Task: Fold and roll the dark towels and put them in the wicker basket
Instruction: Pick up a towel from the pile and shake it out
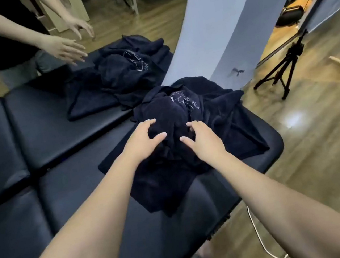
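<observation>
Dark navy towels lie in two crumpled heaps on the black padded table (39, 130). The near heap (189, 130) sits at the right end of the table, directly under your hands, and one corner of it hangs a little toward you over the padding. White embroidered lettering shows on its top fold. Your left hand (142, 139) rests on the heap with the fingers spread and curved, thumb apart, holding nothing tightly. Your right hand (203, 139) is just beside it, also with fingers spread; the fingertips sink into the cloth, but I cannot tell if they pinch a fold. The far heap (125, 69) lies near the opposite edge, well apart from your hands. Another person's two hands (68, 46) hover with fingers spread above the far left side, not touching that heap. A black tripod (283, 67) stands on the wooden floor to the right.
</observation>
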Motion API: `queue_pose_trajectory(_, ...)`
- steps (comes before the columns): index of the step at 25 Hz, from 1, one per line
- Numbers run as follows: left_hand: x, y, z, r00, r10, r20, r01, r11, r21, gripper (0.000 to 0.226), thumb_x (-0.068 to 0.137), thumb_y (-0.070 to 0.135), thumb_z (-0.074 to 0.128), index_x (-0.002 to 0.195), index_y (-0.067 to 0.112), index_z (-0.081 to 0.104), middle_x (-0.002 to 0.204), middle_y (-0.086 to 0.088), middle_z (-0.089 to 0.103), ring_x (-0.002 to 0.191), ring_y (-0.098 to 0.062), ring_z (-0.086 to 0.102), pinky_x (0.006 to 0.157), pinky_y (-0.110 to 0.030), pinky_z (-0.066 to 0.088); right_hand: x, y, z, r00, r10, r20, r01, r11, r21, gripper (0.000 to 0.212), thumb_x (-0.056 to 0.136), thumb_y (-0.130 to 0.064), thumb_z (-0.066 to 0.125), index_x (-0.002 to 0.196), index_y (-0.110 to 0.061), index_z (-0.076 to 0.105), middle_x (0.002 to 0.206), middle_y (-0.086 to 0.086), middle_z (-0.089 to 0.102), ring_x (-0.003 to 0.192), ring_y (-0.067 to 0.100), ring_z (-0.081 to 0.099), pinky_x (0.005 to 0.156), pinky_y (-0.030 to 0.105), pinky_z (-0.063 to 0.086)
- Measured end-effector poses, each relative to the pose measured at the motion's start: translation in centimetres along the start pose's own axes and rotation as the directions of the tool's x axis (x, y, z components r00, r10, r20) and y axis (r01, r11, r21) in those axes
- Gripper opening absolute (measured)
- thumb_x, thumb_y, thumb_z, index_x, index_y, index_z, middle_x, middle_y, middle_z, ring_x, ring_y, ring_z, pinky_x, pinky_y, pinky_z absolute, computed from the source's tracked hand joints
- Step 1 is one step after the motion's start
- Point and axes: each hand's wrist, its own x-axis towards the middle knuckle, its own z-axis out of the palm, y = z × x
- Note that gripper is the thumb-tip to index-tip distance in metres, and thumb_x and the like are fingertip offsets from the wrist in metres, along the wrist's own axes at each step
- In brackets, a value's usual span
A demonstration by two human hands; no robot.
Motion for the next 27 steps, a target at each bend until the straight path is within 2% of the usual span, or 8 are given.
queue_pose_trajectory(5,8.3,0.2,0.9,0.986,-0.166,0.026,0.167,0.985,-0.038,0.075,0.088,0.049,0.073,0.152,0.025,0.041,0.157,0.001,0.041,0.144,-0.018,0.040,0.116,-0.036,0.035,6.6,2.8,1.2,0.985,0.174,0.003,-0.172,0.974,0.148,0.056,0.095,-0.046,0.065,0.143,-0.022,0.048,0.141,-0.002,0.049,0.130,0.021,0.049,0.096,0.043,0.050)
queue_pose_trajectory(9,14.0,-0.8,1.1,0.980,-0.196,0.016,0.197,0.980,-0.033,0.081,0.089,0.049,0.072,0.155,0.020,0.036,0.161,-0.001,0.036,0.146,-0.017,0.036,0.118,-0.030,0.029,10.4,4.0,2.0,0.949,0.307,-0.069,-0.280,0.923,0.265,0.067,0.094,-0.042,0.069,0.150,-0.018,0.039,0.150,0.001,0.039,0.136,0.027,0.039,0.099,0.043,0.046)
queue_pose_trajectory(14,20.2,-1.2,2.6,0.964,-0.262,-0.036,0.263,0.965,0.010,0.090,0.088,0.056,0.069,0.159,0.020,0.027,0.168,-0.002,0.020,0.153,-0.025,0.022,0.124,-0.042,0.021,13.8,5.5,4.0,0.843,0.536,0.049,-0.499,0.744,0.444,0.084,0.090,-0.044,0.074,0.155,-0.013,0.032,0.151,0.008,0.048,0.139,0.029,0.044,0.111,0.047,0.041)
queue_pose_trajectory(17,22.9,-1.9,2.7,0.941,-0.337,-0.016,0.337,0.939,0.065,0.102,0.083,0.064,0.069,0.161,0.021,0.018,0.166,-0.001,0.025,0.151,-0.028,0.028,0.122,-0.045,0.025,14.6,6.3,5.2,0.806,0.583,0.103,-0.566,0.709,0.421,0.070,0.091,-0.044,0.072,0.149,-0.014,0.046,0.142,0.006,0.057,0.130,0.028,0.054,0.107,0.044,0.046)
queue_pose_trajectory(19,24.2,-2.2,2.4,0.923,-0.382,0.052,0.381,0.924,0.036,0.112,0.079,0.067,0.072,0.161,0.018,0.014,0.164,-0.003,0.031,0.149,-0.026,0.033,0.122,-0.043,0.028,15.1,7.1,5.2,0.800,0.590,0.104,-0.567,0.691,0.448,0.042,0.094,-0.040,0.069,0.129,-0.017,0.065,0.123,0.003,0.069,0.114,0.026,0.065,0.096,0.040,0.052)
queue_pose_trajectory(22,24.9,-2.3,2.3,0.907,-0.419,0.046,0.409,0.901,0.146,0.096,0.081,0.066,0.069,0.151,0.008,0.040,0.150,-0.009,0.051,0.136,-0.030,0.050,0.113,-0.043,0.040,15.6,8.1,4.0,0.819,0.572,0.046,-0.510,0.688,0.515,0.013,0.099,-0.029,0.062,0.094,-0.019,0.069,0.090,-0.002,0.070,0.086,0.021,0.066,0.075,0.032,0.050)
queue_pose_trajectory(24,24.7,-2.8,1.8,0.898,-0.439,0.029,0.425,0.883,0.200,0.075,0.087,0.059,0.067,0.137,0.003,0.056,0.136,-0.014,0.062,0.122,-0.034,0.059,0.104,-0.042,0.048,16.0,8.3,3.0,0.837,0.546,-0.025,-0.446,0.709,0.547,0.013,0.101,-0.027,0.060,0.092,-0.021,0.068,0.088,-0.004,0.068,0.085,0.018,0.064,0.077,0.030,0.048)
queue_pose_trajectory(27,24.0,-3.6,-0.5,0.856,-0.514,0.059,0.511,0.858,0.055,0.069,0.088,0.060,0.066,0.125,0.001,0.063,0.125,-0.011,0.068,0.103,-0.030,0.066,0.092,-0.040,0.055,17.3,8.8,1.5,0.821,0.540,-0.186,-0.355,0.737,0.575,0.016,0.101,-0.029,0.058,0.102,-0.018,0.070,0.103,0.000,0.069,0.097,0.018,0.064,0.089,0.032,0.049)
